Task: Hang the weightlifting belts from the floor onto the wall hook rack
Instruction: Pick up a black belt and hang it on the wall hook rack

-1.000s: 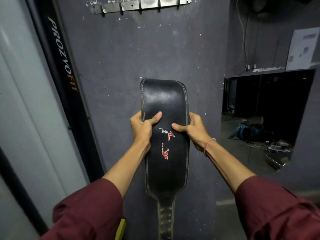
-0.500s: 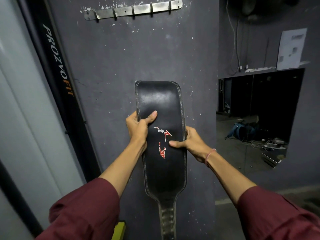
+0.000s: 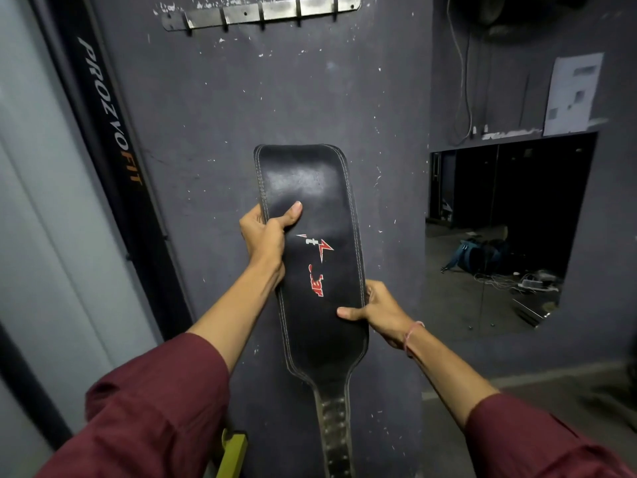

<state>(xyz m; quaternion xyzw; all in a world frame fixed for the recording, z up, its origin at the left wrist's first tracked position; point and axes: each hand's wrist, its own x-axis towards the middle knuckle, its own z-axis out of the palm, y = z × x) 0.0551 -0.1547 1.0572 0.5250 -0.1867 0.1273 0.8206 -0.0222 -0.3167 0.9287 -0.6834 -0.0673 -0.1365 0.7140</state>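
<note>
In the head view, the wide black leather weightlifting belt with red lettering [image 3: 312,257] is held upright before the dark grey wall [image 3: 213,139], below the metal hook rack [image 3: 262,12]. Its long axis is near vertical — the broad folded end points up, the narrow strap with holes hangs down. The left hand [image 3: 265,239] is closed on the left edge, the right hand [image 3: 379,313] on the right edge, lower. The belt should be raised steadily, and probably a fold or buckle must be found to catch on a hook — none is visible.
</note>
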